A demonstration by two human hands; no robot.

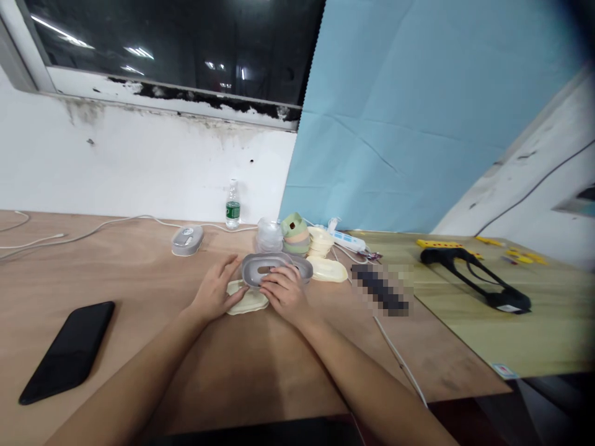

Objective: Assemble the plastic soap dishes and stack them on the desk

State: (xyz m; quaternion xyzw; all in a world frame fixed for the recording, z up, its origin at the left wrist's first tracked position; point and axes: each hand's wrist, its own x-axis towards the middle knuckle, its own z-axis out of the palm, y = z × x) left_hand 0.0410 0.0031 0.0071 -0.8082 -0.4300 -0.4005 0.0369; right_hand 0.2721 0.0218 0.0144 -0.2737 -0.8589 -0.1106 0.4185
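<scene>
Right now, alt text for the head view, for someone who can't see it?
A right hand holds a grey oval part at a wooden table; the left hand is open beside it, near a cream piece. Behind stand a clear stack, a green-and-peach stack, a cream stack and a water bottle; a black phone lies at left.

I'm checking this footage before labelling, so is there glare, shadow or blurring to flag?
Head view: light reflections glare in the dark window; head view: a soft shadow darkens the near table; head view: pixelation covers a dark object, and the right edge looks blurred.
</scene>
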